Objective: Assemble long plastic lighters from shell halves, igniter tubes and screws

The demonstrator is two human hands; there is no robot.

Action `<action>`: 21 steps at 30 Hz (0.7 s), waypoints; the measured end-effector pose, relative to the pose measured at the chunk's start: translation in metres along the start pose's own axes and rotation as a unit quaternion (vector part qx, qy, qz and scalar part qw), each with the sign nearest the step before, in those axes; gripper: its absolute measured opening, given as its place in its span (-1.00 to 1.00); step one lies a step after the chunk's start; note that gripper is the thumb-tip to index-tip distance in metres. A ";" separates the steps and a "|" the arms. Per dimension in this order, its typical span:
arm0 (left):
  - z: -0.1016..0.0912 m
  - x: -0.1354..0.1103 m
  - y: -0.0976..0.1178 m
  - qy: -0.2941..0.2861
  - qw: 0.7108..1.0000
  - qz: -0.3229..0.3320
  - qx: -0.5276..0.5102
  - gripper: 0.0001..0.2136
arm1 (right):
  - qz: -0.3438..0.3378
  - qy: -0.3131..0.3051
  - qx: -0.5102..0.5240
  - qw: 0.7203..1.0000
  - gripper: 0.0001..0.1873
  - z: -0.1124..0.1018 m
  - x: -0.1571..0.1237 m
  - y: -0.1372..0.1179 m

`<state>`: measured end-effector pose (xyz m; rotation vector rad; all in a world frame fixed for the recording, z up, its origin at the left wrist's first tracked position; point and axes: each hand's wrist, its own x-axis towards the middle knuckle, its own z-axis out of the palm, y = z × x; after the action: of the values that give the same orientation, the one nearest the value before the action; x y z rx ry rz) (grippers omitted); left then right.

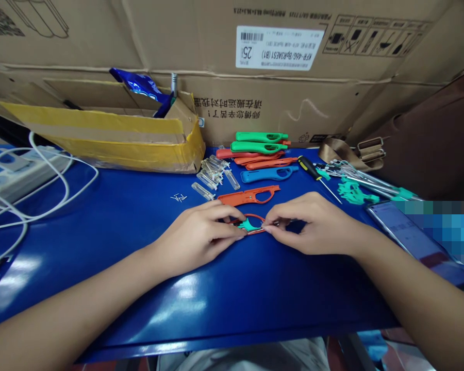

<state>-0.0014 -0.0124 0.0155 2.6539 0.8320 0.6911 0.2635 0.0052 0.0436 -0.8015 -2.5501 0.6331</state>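
Close to the table's middle, my left hand (204, 229) grips the handle end of an orange lighter shell half (258, 231), covering much of it. A teal plastic trigger piece (248, 225) sits inside the shell, by its ring-shaped opening. At the shell's right end, my right hand (313, 224) has thumb and forefinger pinched together; what lies between the fingertips is too small to make out. Just beyond my hands lies another orange lighter shell half (235, 198), with a blue shell half (268, 174) behind it.
Green shell halves (259, 137) and red-orange ones are piled behind. Clear tanks (232, 179) and small screws (179, 198) lie left; a screwdriver (311, 169), teal pieces (355, 191), metal rods (382, 180) and a phone (421, 242) lie right. Further left are a taped box (119, 131) and power strip (19, 178).
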 end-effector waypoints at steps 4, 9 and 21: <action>0.000 0.000 0.001 -0.005 1.000 -0.010 -0.001 -0.81 | 0.019 -0.047 -0.004 0.999 -0.85 -0.001 0.000 0.000; 0.000 0.001 0.003 -0.012 1.000 -0.011 -0.012 -0.81 | 0.037 -0.039 -0.015 0.998 -0.87 0.003 0.000 0.001; -0.059 0.001 -0.034 -0.022 0.975 -0.067 0.210 -0.80 | 0.010 -0.044 -0.058 0.997 -0.93 0.013 0.002 0.006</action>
<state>-0.0466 0.0221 0.0523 2.9253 1.2518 0.4605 0.2582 0.0071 0.0303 -0.8578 -2.6818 0.5412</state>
